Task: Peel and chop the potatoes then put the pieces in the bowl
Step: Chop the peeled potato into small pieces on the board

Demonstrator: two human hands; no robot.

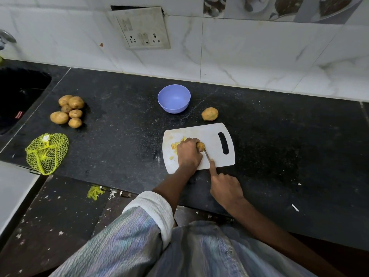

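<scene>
On the white cutting board [211, 132] my left hand [188, 153] presses down on a potato [200, 145], its end showing past my fingers. My right hand [224, 186] grips a knife [206, 154], index finger stretched along the blade, whose edge meets the potato. Yellow cut pieces [175, 145] lie on the board left of my hand. The purple bowl [173, 98] stands behind the board and looks empty. One potato [209, 113] rests on the counter just beyond the board.
Several unpeeled potatoes [68, 111] are heaped at the left of the black counter [119, 126]. A yellow net bag [47, 152] lies near the front edge. The sink [18, 96] is at far left. A wall socket [143, 31] hangs above.
</scene>
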